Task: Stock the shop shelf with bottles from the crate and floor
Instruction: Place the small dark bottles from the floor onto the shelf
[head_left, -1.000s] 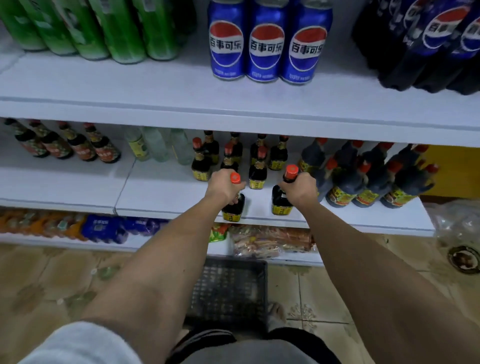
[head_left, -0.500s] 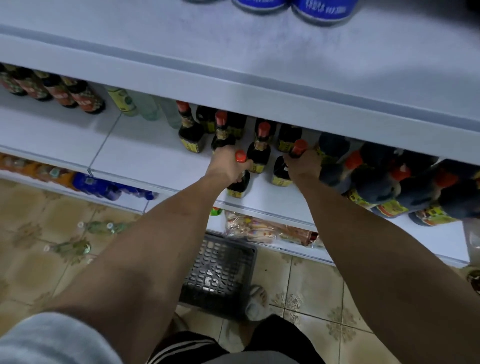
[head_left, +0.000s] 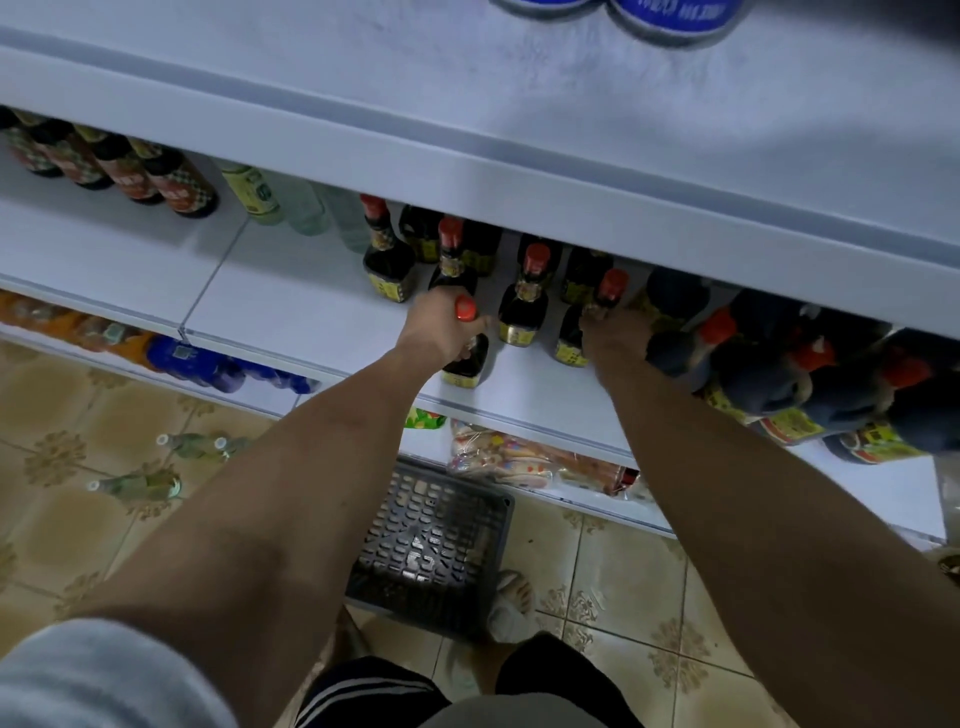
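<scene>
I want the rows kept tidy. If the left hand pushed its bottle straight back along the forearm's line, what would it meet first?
Probably the dark red-capped sauce bottle standing just behind the left hand and its gripped bottle; the gap between them is hard to judge from above.

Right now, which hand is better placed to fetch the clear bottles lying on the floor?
Probably the left. The clear bottles lie on the tiles on the left hand's side. The right hand is farther off, beyond the crate. Both hands grip sauce bottles on the shelf.
</scene>
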